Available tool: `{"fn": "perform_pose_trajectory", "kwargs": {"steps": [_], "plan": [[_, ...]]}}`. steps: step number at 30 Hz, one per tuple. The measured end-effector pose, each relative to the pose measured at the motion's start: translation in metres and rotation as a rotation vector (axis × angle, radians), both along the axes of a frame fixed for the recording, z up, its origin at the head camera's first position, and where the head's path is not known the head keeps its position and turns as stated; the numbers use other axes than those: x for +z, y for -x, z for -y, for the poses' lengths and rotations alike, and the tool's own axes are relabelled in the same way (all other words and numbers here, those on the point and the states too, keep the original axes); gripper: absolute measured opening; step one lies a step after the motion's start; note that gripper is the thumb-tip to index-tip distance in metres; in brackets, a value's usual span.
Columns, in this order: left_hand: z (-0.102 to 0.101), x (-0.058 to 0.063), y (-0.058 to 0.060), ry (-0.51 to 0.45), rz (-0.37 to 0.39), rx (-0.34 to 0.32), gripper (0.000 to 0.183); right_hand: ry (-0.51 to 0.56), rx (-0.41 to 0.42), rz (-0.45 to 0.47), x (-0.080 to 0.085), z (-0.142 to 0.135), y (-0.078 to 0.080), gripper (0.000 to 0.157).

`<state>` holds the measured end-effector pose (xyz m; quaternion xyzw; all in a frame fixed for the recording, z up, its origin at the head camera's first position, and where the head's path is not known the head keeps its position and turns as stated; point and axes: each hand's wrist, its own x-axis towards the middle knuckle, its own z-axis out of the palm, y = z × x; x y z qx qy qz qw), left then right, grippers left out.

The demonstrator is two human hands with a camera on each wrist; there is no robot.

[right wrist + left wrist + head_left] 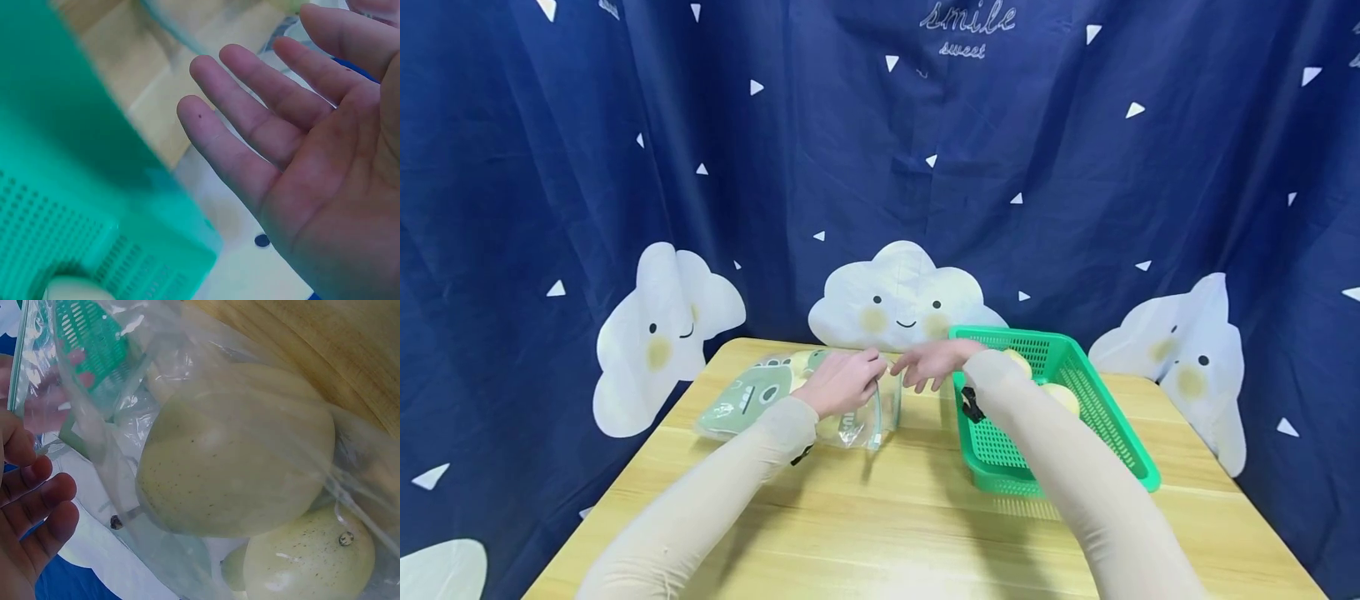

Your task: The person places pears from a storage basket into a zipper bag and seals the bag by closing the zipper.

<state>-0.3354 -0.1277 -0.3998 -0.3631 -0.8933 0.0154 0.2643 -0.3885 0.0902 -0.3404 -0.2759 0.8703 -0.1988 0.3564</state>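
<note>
A clear zip bag (pixel 857 429) with a green cartoon print lies on the left of the table. My left hand (pixel 844 382) pinches its edge beside the zip strip, thumb and index finger together, the other fingers loosely bent. Inside the bag, the left wrist view shows a large pale yellow pear (pixel 231 456) with brown specks and another pear (pixel 312 559) below it. My right hand (pixel 936 362) hovers between the bag's mouth and the green basket (pixel 1123 433). In the right wrist view its palm is bare and its fingers (pixel 244 125) are spread.
The perforated basket stands on the right of the wooden table (pixel 880 517), with pale pears (pixel 1062 398) in it, partly hidden by the right forearm. A dark blue curtain (pixel 865 150) with smiling clouds hangs behind the table's back edge.
</note>
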Motion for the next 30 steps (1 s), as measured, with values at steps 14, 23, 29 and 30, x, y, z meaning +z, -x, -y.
{"fn": "perform_pose_trajectory", "kwargs": {"steps": [14,23,29,30], "plan": [[-0.002,0.003,0.001,0.004,0.035,0.002,0.012,0.052,0.008,-0.098,0.02,-0.036,-0.014,0.047],[-0.002,0.004,0.002,0.015,0.04,0.027,0.011,0.016,0.078,-0.253,0.024,-0.052,-0.029,0.043],[-0.003,0.002,0.002,0.006,0.025,0.024,0.01,0.009,0.09,-0.33,0.024,-0.07,-0.041,0.042],[-0.003,0.002,0.002,0.003,0.021,0.02,0.009,0.013,0.095,-0.336,0.024,-0.073,-0.043,0.042]]}}
